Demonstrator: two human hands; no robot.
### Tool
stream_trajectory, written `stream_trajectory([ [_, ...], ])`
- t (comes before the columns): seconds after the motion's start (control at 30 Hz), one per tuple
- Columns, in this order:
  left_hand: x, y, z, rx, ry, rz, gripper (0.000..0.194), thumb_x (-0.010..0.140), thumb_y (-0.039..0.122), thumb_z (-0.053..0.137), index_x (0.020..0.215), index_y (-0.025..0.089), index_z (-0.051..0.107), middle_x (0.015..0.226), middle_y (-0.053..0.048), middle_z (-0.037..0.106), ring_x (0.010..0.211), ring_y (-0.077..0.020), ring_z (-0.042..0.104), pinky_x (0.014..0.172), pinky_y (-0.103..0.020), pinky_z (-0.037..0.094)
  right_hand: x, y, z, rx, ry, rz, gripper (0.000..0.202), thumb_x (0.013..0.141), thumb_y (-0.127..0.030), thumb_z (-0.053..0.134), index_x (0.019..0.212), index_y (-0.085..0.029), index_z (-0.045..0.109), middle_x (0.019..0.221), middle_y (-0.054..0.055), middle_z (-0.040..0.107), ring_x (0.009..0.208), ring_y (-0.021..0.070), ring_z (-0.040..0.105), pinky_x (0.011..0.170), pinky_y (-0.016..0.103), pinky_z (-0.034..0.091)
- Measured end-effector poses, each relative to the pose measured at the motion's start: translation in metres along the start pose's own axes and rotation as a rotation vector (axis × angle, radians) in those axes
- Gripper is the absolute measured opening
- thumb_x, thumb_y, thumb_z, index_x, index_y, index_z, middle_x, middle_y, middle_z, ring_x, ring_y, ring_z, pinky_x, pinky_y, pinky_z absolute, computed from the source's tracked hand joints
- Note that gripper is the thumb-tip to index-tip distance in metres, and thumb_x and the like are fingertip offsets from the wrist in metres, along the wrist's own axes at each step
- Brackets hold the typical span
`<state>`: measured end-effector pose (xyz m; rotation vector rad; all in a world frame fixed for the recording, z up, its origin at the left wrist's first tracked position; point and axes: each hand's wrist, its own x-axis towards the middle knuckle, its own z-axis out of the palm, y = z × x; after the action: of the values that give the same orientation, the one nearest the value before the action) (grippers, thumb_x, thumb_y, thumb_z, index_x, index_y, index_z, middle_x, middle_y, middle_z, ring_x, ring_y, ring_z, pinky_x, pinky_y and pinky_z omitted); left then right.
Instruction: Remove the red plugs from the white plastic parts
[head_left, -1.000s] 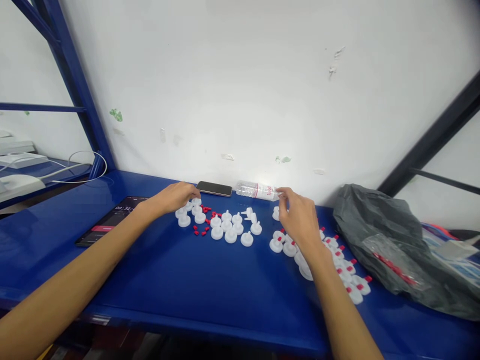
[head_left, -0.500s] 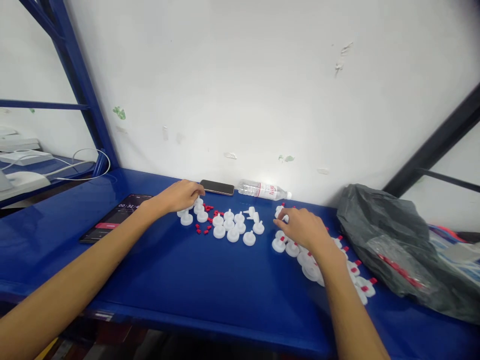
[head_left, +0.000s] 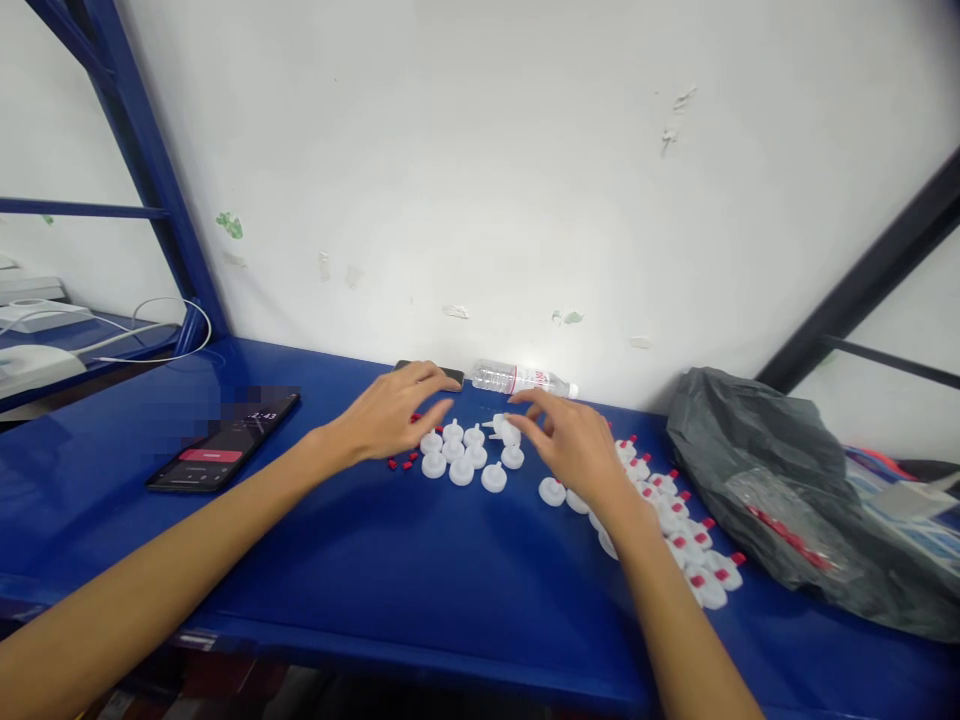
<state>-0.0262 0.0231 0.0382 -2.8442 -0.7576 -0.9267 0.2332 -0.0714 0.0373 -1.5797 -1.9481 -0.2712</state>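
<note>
Blue benchtop (head_left: pixel 375 580): set against a scuffed white wall (head_left: pixel 480 150); small parts lie on it in groups.
White stemmed pieces (head_left: pixel 461 472): loose cluster mid-bench, between the two hands; most sit round base down, stem up.
Left hand (head_left: pixel 386 415): at the cluster's left edge, palm down, thumb and fingers spread, nothing seen in the gap.
Right hand (head_left: pixel 581 450): just right of the cluster, thumb and forefinger parted; whether they touch the nearest white piece, cannot tell from this angle.
Red bits (head_left: pixel 391 464): small, scattered by the left hand, some partly behind it.
Red-tipped white pieces (head_left: pixel 711 592): bunched at right, partly hidden by right hand and forearm.
Large phone (head_left: pixel 225 440): flat at left, digits on screen.
Second phone (head_left: pixel 454 375): by the wall, part-covered by left fingers.
Clear bottle (head_left: pixel 495 377): on its side, near the wall.
Grey bag (head_left: pixel 720 440): far right, slumped; clear packet (head_left: pixel 795 535) of red pieces on it.
</note>
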Motion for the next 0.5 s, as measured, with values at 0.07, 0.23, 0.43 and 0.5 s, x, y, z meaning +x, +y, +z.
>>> stream_trajectory([
  [0.07, -0.001, 0.017, 0.003, -0.09, -0.043, 0.036, 0.039, 0.103, 0.042, 0.052, 0.132, 0.019, 0.063, 0.125, -0.012, 0.065, 0.116, -0.0255, 0.062, 0.098, -0.04, 0.051, -0.002, -0.01, 0.006, 0.034, 0.023, -0.112, 0.021, 0.102, -0.044, 0.06, 0.116, -0.031, 0.068, 0.086, -0.004, 0.077, 0.069, 0.0161, 0.071, 0.061, 0.028, 0.043],
  [0.23, -0.001, 0.04, 0.011, -0.3, -0.093, 0.017, 0.031, 0.094, 0.045, 0.066, 0.111, 0.019, 0.069, 0.107, -0.009, 0.07, 0.101, -0.0251, 0.064, 0.092, -0.038, 0.05, -0.008, -0.031, 0.018, 0.109, 0.137, -0.249, 0.024, 0.106, -0.043, 0.052, 0.113, -0.028, 0.069, 0.091, -0.001, 0.077, 0.075, 0.014, 0.073, 0.061, 0.025, 0.044],
  [0.43, 0.003, 0.041, 0.018, -0.522, -0.036, -0.236, 0.029, 0.091, 0.045, 0.068, 0.104, 0.02, 0.074, 0.084, -0.002, 0.071, 0.073, -0.018, 0.061, 0.07, -0.031, 0.047, -0.009, -0.04, 0.013, 0.159, 0.139, -0.195, 0.033, 0.11, -0.039, 0.04, 0.133, -0.025, 0.059, 0.113, 0.005, 0.076, 0.087, 0.0162, 0.074, 0.07, 0.026, 0.05],
  [0.5, 0.004, 0.039, 0.017, -0.607, -0.005, -0.366, 0.035, 0.089, 0.048, 0.07, 0.109, 0.019, 0.073, 0.076, -0.001, 0.068, 0.065, -0.0163, 0.058, 0.062, -0.03, 0.046, -0.009, -0.039, 0.011, 0.165, 0.107, -0.167, 0.039, 0.11, -0.038, 0.039, 0.144, -0.024, 0.05, 0.12, 0.006, 0.073, 0.09, 0.0175, 0.073, 0.071, 0.028, 0.053],
])
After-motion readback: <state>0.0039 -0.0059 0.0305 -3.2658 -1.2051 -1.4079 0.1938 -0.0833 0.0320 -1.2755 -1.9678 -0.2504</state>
